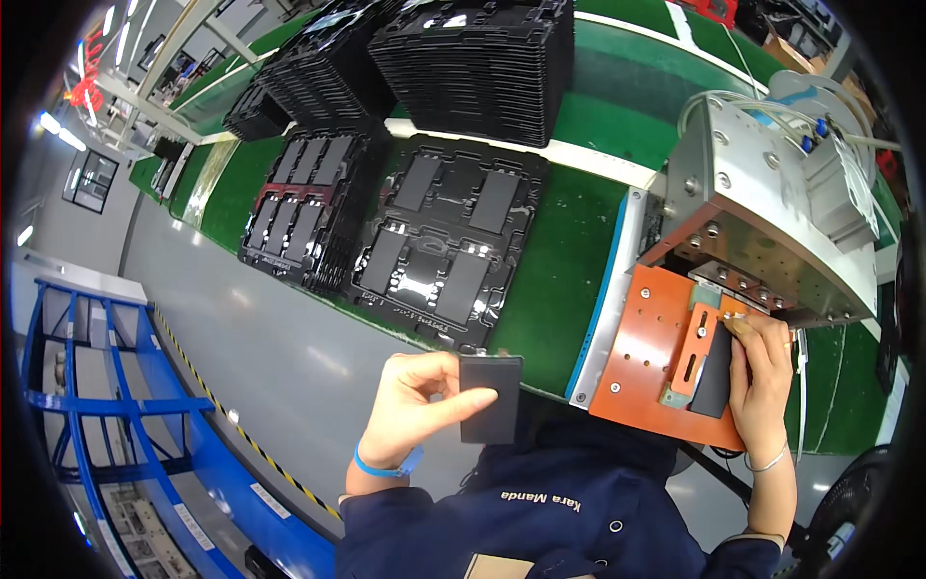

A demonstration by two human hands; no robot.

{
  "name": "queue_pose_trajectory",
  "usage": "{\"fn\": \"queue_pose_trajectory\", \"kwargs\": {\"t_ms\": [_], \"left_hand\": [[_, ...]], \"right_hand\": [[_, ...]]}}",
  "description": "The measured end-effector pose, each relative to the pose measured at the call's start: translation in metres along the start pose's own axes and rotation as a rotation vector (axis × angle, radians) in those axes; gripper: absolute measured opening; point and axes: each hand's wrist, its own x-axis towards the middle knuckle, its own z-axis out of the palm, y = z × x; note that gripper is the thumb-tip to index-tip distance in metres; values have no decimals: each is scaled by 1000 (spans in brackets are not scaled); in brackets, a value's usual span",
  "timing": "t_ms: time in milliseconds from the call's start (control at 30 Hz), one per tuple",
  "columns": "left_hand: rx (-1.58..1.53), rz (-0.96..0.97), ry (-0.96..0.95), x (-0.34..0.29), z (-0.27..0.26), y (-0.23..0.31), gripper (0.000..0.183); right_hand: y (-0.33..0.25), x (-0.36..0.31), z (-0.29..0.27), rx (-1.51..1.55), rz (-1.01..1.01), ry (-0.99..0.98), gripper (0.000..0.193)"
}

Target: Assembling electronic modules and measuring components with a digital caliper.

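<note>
My left hand (422, 403) pinches a flat black battery (492, 400) between thumb and fingers, held upright in front of my body, off the bench. My right hand (762, 372) is closed on a second flat black battery (712, 376), which lies in an orange fixture plate (637, 338). The fingertips reach its far end and the thumb runs along its right edge. A slotted orange block (690, 352) borders that battery on the left. Part of the battery's right side is hidden by my hand.
A metal press housing (762, 212) overhangs the fixture's far side. Left of it, a black tray (439, 241) holds several flat dark pieces, beside another loaded tray (294, 207). Tall stacks of black trays (473, 72) stand behind on the green bench (559, 256). A blue rack (116, 405) stands at left.
</note>
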Motion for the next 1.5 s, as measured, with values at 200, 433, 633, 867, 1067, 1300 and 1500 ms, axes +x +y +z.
{"fn": "queue_pose_trajectory", "kwargs": {"t_ms": [200, 433, 633, 867, 1067, 1300, 1500], "left_hand": [[490, 230, 274, 97, -60, 1, 26], [690, 175, 77, 245, -107, -28, 20], [1043, 442, 412, 229, -90, -30, 30], [851, 1056, -39, 121, 74, 49, 13], [913, 1073, -1034, 90, 148, 22, 70], [932, 1091, -1035, 95, 149, 15, 67], [932, 1077, -1046, 96, 150, 14, 65]], "right_hand": [[-1, 0, -4, -31, -42, 52, 22], [1, -1, -3, -59, -19, 12, 30], [12, -7, -7, 52, 68, 208, 39], [18, -11, -3, 61, 3, 82, 22], [17, -7, 0, 62, -22, 30, 24], [17, -8, 0, 140, 112, 34, 32], [21, -13, -1, 57, 80, 5, 33]]}}
